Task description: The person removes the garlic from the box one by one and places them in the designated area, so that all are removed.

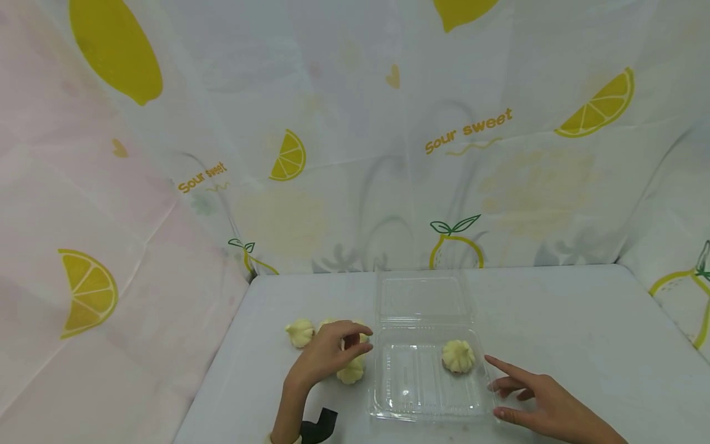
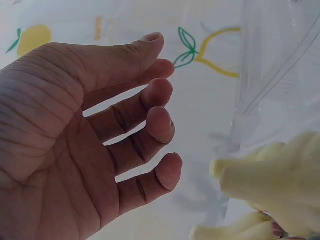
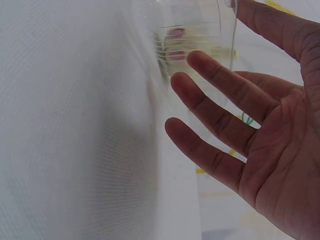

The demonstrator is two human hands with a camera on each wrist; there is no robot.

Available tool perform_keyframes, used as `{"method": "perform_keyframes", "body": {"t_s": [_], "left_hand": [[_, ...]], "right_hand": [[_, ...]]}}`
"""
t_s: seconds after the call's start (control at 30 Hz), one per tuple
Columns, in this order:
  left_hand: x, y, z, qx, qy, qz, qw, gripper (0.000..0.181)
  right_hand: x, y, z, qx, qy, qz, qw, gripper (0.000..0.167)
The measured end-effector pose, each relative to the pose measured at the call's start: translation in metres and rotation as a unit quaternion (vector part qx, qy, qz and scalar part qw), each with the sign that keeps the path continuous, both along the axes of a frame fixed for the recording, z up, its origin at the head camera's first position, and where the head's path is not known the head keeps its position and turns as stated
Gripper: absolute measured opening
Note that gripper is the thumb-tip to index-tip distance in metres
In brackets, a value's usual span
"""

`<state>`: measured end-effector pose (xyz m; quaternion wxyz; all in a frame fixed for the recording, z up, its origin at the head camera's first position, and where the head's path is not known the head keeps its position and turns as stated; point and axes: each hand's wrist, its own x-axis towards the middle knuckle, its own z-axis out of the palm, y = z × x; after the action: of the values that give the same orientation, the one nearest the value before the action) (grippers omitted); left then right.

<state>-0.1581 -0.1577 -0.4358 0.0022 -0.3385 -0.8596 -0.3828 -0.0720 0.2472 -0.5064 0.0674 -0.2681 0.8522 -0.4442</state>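
Note:
A clear plastic clamshell box lies with its lid folded back. One pale yellow pleated bun sits in the right part of its base. My left hand hovers over several similar buns left of the box, its fingers loosely bent and nothing between them. One of these buns lies at the far left, another below the hand; the hand partly hides the others. In the left wrist view, buns appear beyond the fingertips. My right hand touches the box's right edge with relaxed fingers.
A white table carries everything. Behind it hangs a lemon-print cloth, which also covers the left side. A black strap piece sticks out near the left wrist.

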Motion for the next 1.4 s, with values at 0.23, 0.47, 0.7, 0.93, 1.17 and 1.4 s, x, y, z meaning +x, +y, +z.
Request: {"method": "perform_keyframes", "body": {"t_s": [0.23,0.47,0.7,0.93,1.17,1.4], "left_hand": [[-0.005,0.020,0.000,0.003,-0.020,-0.020,0.9996,0.017],[-0.010,0.038,-0.001,-0.005,-0.028,-0.041,0.9987,0.015],[-0.013,0.050,0.000,-0.015,-0.027,-0.059,0.9978,0.016],[-0.019,0.061,-0.002,-0.009,-0.011,-0.077,0.9969,0.015],[-0.022,0.073,0.000,-0.003,-0.019,-0.092,0.9956,0.016],[-0.024,0.086,-0.001,-0.002,-0.018,-0.104,0.9944,0.016]], "right_hand": [[0.001,0.000,0.000,-0.003,0.001,0.002,1.0000,0.072],[0.000,0.000,0.001,0.001,-0.014,0.001,0.9999,0.072],[-0.001,0.000,-0.001,-0.003,-0.006,0.004,1.0000,0.072],[-0.001,0.000,-0.001,-0.007,-0.008,0.004,0.9999,0.072],[0.000,0.000,0.000,-0.004,-0.012,0.002,0.9999,0.073],[0.000,0.000,-0.001,-0.003,-0.006,0.000,1.0000,0.073]]}}
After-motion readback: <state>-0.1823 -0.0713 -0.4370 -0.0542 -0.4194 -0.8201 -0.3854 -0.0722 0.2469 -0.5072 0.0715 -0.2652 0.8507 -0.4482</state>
